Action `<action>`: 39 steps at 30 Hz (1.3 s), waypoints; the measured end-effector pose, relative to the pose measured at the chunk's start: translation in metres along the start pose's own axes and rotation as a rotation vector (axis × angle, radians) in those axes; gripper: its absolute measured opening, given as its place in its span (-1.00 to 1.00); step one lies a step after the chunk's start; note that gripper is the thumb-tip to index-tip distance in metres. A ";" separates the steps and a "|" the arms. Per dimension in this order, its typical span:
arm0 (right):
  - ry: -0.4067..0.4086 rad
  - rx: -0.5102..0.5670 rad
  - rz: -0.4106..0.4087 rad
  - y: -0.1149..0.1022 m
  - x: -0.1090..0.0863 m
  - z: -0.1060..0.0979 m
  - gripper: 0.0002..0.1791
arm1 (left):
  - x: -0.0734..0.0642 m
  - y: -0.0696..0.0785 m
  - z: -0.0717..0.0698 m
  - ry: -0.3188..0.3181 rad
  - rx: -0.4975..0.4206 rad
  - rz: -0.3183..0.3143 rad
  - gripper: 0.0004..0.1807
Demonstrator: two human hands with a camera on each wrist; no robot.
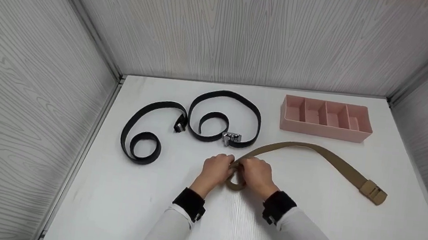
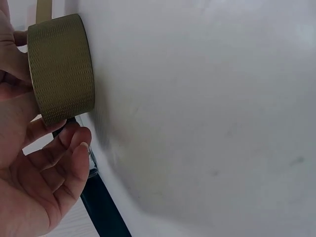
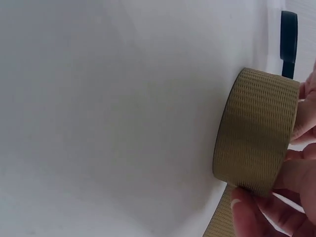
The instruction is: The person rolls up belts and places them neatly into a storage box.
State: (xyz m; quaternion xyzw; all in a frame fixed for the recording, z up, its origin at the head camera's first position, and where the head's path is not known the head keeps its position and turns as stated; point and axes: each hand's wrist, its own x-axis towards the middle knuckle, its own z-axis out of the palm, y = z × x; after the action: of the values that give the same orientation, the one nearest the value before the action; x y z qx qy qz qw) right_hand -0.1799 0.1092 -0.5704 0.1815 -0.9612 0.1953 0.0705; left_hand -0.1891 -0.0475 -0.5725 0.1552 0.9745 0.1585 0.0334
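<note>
A tan webbing belt (image 1: 306,145) stands on edge on the white table, its near end bent into a small loop (image 1: 235,186). My left hand (image 1: 217,169) grips the loop's left side, and my right hand (image 1: 258,175) pinches its right side, thumbs and fingers meeting at the top. In the left wrist view the ribbed loop (image 2: 61,69) shows beside the left fingers (image 2: 74,173). In the right wrist view the loop (image 3: 259,131) shows with the right fingers (image 3: 247,212) at its edge. The belt's far end carries a tan buckle (image 1: 373,192) at the right.
Two black belts lie curled on edge behind and left of my hands: one (image 1: 127,127) with a dark buckle (image 1: 180,124), the other (image 1: 258,120) with a silver buckle (image 1: 232,138). A pink box (image 1: 322,130) with several compartments stands at the back right. Grey-white walls (image 1: 223,33) border the table.
</note>
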 end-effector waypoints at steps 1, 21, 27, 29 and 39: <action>0.001 0.008 -0.012 0.001 0.000 0.000 -0.90 | 0.000 0.000 0.000 0.012 0.007 0.007 -0.85; -0.041 0.054 0.032 0.003 0.001 -0.005 -0.93 | 0.001 0.000 0.007 0.048 0.002 0.004 -0.90; 0.024 0.059 -0.013 0.005 -0.001 -0.002 -0.70 | 0.000 0.000 0.008 0.057 0.011 0.030 -0.88; 0.034 0.024 -0.032 0.007 0.001 -0.003 -0.61 | 0.001 0.000 0.008 0.060 0.014 0.034 -0.88; -0.080 -0.073 0.009 0.013 0.007 -0.011 -0.81 | -0.002 0.002 0.010 0.114 0.007 -0.027 -0.88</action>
State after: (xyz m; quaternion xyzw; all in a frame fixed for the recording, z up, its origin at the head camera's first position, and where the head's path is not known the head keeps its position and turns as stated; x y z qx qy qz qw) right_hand -0.1906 0.1230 -0.5637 0.1820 -0.9706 0.1530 0.0378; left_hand -0.1857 -0.0430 -0.5816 0.1329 0.9774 0.1630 -0.0206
